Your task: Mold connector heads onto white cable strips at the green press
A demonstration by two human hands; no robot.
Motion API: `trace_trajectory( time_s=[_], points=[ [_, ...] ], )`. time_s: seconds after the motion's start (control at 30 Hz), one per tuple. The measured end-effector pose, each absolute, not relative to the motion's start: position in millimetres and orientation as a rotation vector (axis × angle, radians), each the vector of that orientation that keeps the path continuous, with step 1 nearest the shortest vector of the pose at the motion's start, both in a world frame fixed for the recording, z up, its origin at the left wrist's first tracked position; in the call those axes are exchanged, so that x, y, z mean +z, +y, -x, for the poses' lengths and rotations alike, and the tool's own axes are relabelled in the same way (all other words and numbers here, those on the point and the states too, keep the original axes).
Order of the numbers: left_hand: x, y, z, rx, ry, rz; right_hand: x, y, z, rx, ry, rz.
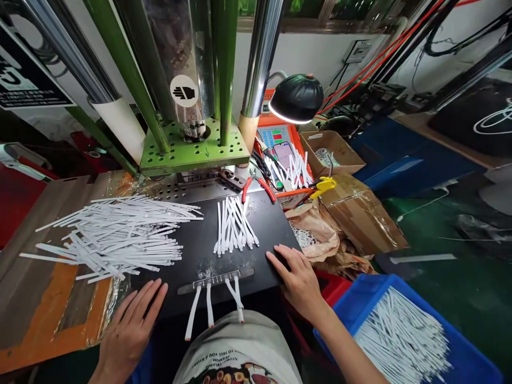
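Note:
My left hand [134,320] lies at the front left edge of the black work surface [196,224], fingers out, holding nothing. At the surface's right edge rests my right hand [298,274], its fingers spread and nothing in it. Between them, a metal slotted bar [216,280] sits along the front edge with several white strips [210,306] hanging from it toward me. A small bundle of white strips [236,226] lies behind the bar. To the left is a large loose heap of white strips [128,234].
A green press [196,152] stands at the back. Red-handled pliers [258,186] lie below a black lamp [298,98]. An orange box [294,197] holds a phone and strips. Cardboard boxes [360,213] and a blue bin [344,314] of strips are on the right.

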State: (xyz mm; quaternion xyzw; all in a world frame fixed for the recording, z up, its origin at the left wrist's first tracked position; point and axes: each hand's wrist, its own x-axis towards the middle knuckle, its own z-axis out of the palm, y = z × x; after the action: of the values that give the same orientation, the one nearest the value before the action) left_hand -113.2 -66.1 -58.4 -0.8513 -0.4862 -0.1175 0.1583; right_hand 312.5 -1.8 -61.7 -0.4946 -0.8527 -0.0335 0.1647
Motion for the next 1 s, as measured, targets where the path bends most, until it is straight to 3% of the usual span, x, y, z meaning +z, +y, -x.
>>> trace_trajectory(
  time_s=[0.4, 0.63, 0.87, 1.0],
  points=[
    [-53.4, -66.8, 113.5, -0.299, -1.413, 2.505, -61.2, -3.0, -316.7, 0.051, -2.401, 1.421],
    [13.5, -29.6, 106.7, -0.498, -1.781, 3.073, -17.5, 24.9, -327.3, 0.954, -2.063, 1.302],
    [25.9, 98.8, 5.4, -1.219, -3.096, 2.741, -8.2, 110.3, -283.4, 1.719, -0.806, 1.278],
    [30.2, 134.5, -36.9, -1.270, -3.420, 2.617, -0.5, 127.3, -252.3, 1.863, -0.586, 1.208]
  ],
)
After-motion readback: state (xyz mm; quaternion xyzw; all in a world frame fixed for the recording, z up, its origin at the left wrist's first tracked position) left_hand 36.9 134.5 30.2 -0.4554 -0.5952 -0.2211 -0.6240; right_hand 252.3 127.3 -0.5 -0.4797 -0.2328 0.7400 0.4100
